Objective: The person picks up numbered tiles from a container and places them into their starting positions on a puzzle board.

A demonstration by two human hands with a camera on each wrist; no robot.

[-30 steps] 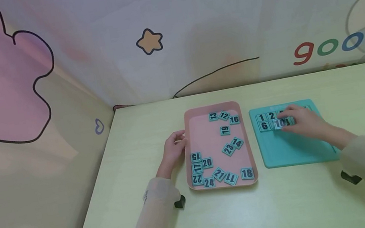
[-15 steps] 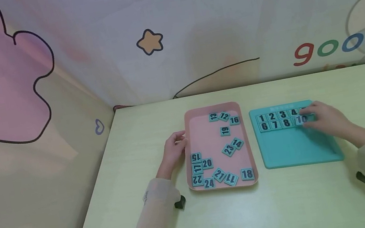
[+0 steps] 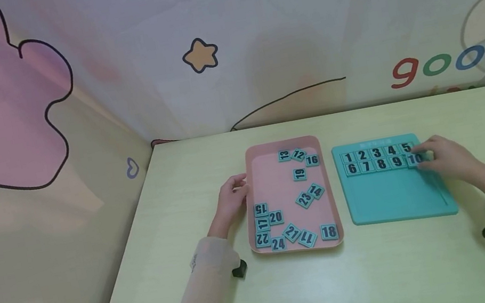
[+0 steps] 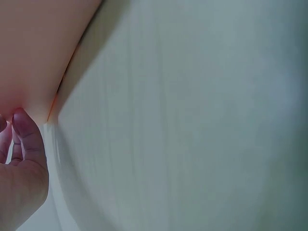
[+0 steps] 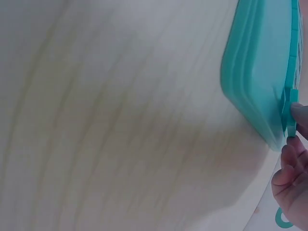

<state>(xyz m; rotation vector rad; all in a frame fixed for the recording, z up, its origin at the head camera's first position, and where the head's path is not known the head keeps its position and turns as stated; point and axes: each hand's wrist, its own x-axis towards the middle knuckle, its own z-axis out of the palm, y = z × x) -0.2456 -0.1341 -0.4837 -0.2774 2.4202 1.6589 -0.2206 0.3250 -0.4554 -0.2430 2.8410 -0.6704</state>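
Note:
In the head view, my right hand [image 3: 450, 158] pinches the number 10 tile [image 3: 414, 160] between thumb and fingers. That tile sits at the right end of the second row on the turquoise board [image 3: 396, 195], just right of the 9. In the right wrist view the same tile [image 5: 292, 113] looks slightly raised over the board's edge. Tiles 1 to 5 make up the top row, with 6 to 9 below. My left hand [image 3: 231, 197] holds the left rim of the pink tray [image 3: 272, 184], its thumb [image 4: 26, 127] against the tray's outer wall.
Several loose number tiles lie in the tray at mixed angles, among them the 19 [image 3: 299, 174] and the 18 [image 3: 328, 232]. Both tray and board rest on a pale wooden table [image 3: 306, 292]. A printed cloth wall [image 3: 265, 60] stands behind the table.
My right hand has moved rightward along the second row with the 10 tile, from over the 7 and 8 to the row's right end. My left hand and the tray stay put.

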